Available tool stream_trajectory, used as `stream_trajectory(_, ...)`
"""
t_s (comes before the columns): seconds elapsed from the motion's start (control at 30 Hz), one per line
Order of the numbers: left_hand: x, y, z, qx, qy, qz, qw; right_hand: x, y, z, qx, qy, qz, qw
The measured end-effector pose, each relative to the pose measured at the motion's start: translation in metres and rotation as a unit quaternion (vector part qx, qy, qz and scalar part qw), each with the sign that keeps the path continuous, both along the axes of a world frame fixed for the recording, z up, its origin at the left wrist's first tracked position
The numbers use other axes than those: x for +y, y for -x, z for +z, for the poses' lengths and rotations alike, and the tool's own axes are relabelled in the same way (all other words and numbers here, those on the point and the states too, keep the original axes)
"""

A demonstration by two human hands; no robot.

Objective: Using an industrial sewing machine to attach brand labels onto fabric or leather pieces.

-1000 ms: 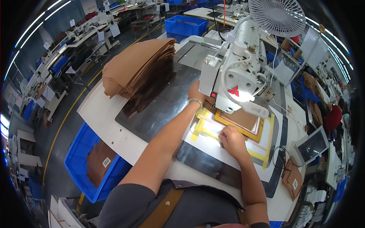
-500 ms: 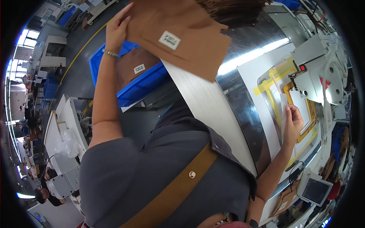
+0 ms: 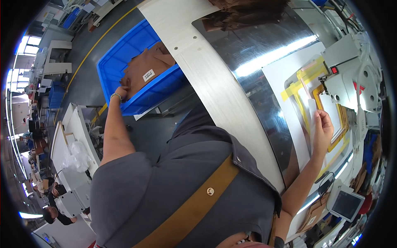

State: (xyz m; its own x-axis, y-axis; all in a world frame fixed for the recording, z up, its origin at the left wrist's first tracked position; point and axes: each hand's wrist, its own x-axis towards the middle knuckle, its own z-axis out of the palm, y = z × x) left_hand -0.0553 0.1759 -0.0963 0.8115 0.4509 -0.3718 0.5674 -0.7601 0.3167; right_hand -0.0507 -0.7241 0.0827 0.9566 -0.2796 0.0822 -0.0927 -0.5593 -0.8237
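Inside the blue bin (image 3: pixel 138 104), brown fabric-like panels are piled, the top brown panel (image 3: pixel 138 68) bearing a white label (image 3: pixel 148 75). At the pile's near-left edge is my left hand (image 3: pixel 120 92), fingers curled and closed on the panel's edge; the fingertips are partly hidden. On the right, my right hand (image 3: pixel 323 130) pinches a narrow white strip (image 3: pixel 312 110) between thumb and fingers. It is over the sewing-machine bed, beside a yellow frame (image 3: pixel 343 125) and yellow tape (image 3: pixel 305 75).
A pale metal tabletop edge (image 3: pixel 219 74) runs between bin and machine. The white machine head (image 3: pixel 351 89) stands close beyond my right hand. Dark brown pieces (image 3: pixel 248 14) lie on the shiny plate at the far end. A screen (image 3: pixel 346 205) sits at lower right.
My left hand has come down toward me, and the labelled brown panel it held up over the table now lies in the blue bin. My right hand has barely shifted.
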Motion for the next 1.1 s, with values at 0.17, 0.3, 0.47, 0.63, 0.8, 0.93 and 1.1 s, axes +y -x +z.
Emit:
stream_trajectory(0.17, -0.081, -0.119, 0.051, -0.104, -0.325, -0.060, 0.938, -0.056, 0.009, 0.023, -0.022, -0.114, -0.061, 0.991)
stream_trajectory(0.3, -0.233, -0.206, 0.162, -0.383, -0.112, -0.178, 0.899, -0.075, 0.006, 0.075, 0.001, -0.039, -0.013, 0.999)
stream_trajectory(0.47, -0.468, -0.222, 0.222, -0.283, 0.255, -0.472, 0.795, -0.099, -0.025, 0.049, -0.017, 0.015, -0.024, 0.999)
stream_trajectory(0.63, -0.625, -0.198, 0.195, -0.263, 0.173, -0.704, 0.637, -0.080, -0.047, 0.027, 0.148, 0.046, -0.037, 0.987)
stream_trajectory(0.8, -0.696, -0.185, 0.168, -0.290, 0.041, -0.770, 0.567, -0.078, -0.053, 0.030, 0.146, 0.027, -0.031, 0.988)
stream_trajectory(0.93, -0.709, -0.186, 0.168, -0.266, 0.001, -0.773, 0.575, -0.074, -0.062, 0.036, 0.154, 0.041, -0.016, 0.987)
stream_trajectory(1.1, -0.714, -0.185, 0.171, -0.256, -0.001, -0.779, 0.573, -0.071, -0.074, 0.016, 0.085, 0.044, 0.013, 0.995)
